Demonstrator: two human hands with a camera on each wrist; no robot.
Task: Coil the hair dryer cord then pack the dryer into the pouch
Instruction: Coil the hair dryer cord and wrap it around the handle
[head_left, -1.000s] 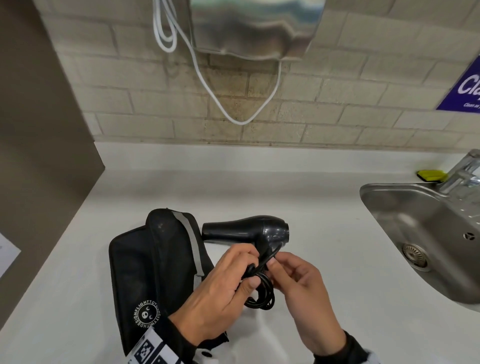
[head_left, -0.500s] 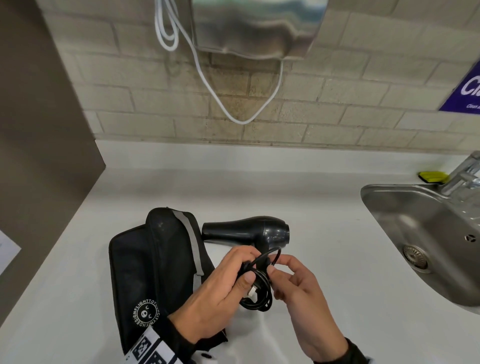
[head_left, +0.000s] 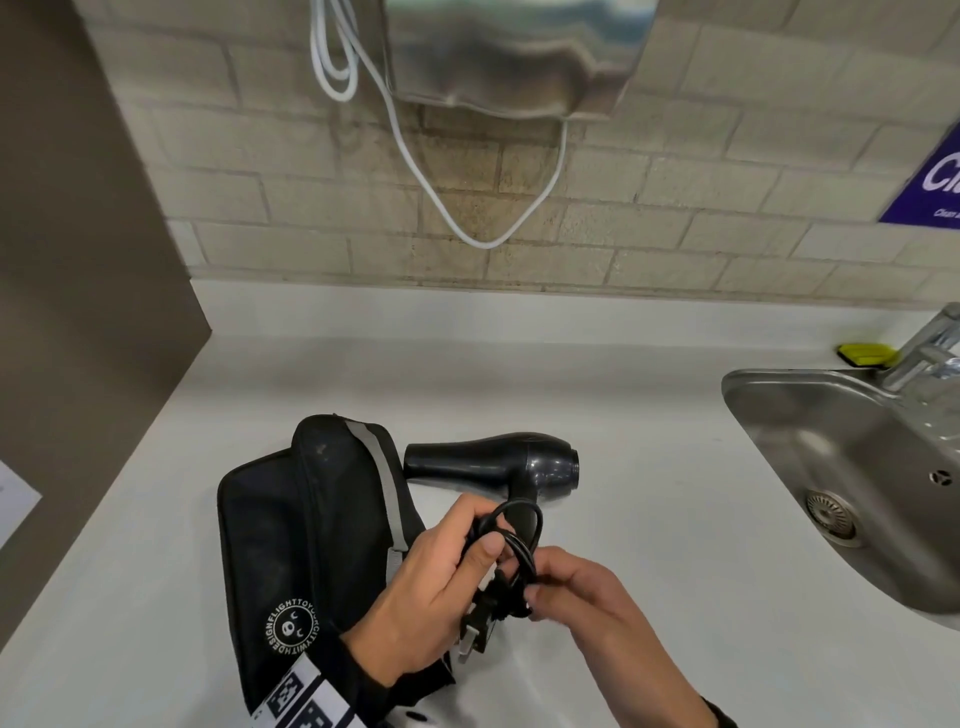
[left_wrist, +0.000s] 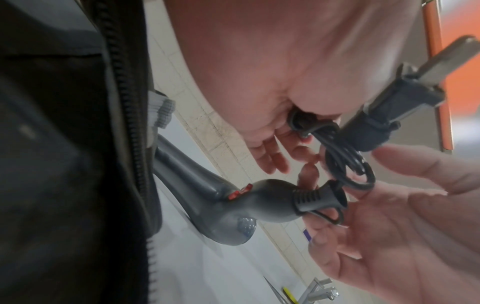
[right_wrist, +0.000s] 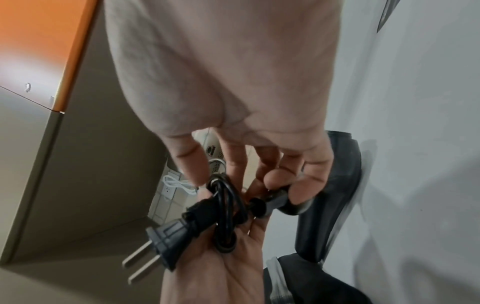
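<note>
Your left hand (head_left: 415, 587) grips the coiled thin black cord (head_left: 511, 551) of the black plastic hair dryer (head_left: 493, 460), so the loops cannot spring open. Your right hand (head_left: 576, 597) pinches the same bundle from the other side, probably to tidy it; the two-pin plug (right_wrist: 166, 234) hangs free below. The dryer lies on the white countertop (head_left: 649, 519), near its front edge, touching the black fabric pouch (head_left: 291, 519) on its left, ready for packing.
</note>
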